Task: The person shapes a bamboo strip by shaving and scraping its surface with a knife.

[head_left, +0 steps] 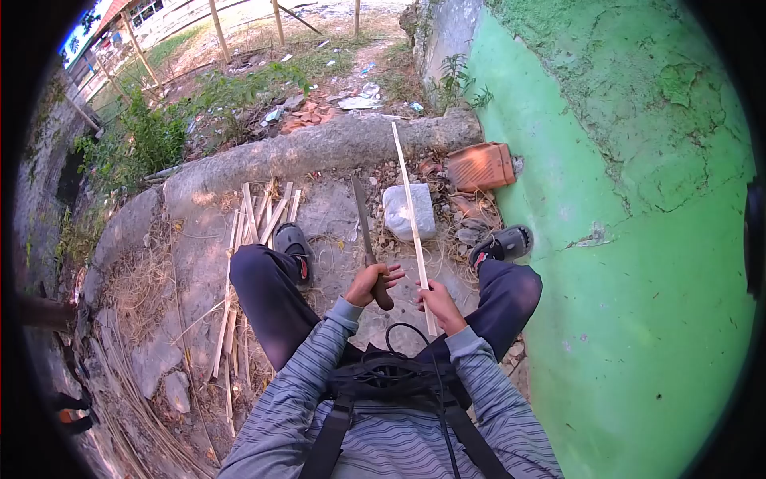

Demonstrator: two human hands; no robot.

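My left hand (367, 285) holds a long-bladed machete (363, 215) by its wooden handle, some of its fingers stretched out toward the right. The blade points away from me and tilts slightly left. In my right hand (440, 307) is a long, pale bamboo strip (411, 203), gripped near its lower end. Its far part passes over a whitish stone block (409, 211) on the ground. The two hands are a short distance apart, above the ground between my knees.
Pale split strips (231, 311) lie in a heap left of my left leg. A green wall (630, 319) rises close on my right, with an orange hollow brick (481, 167) at its foot. A low rounded concrete ledge (303, 148) crosses ahead. Dry shavings (144, 295) litter the left side.
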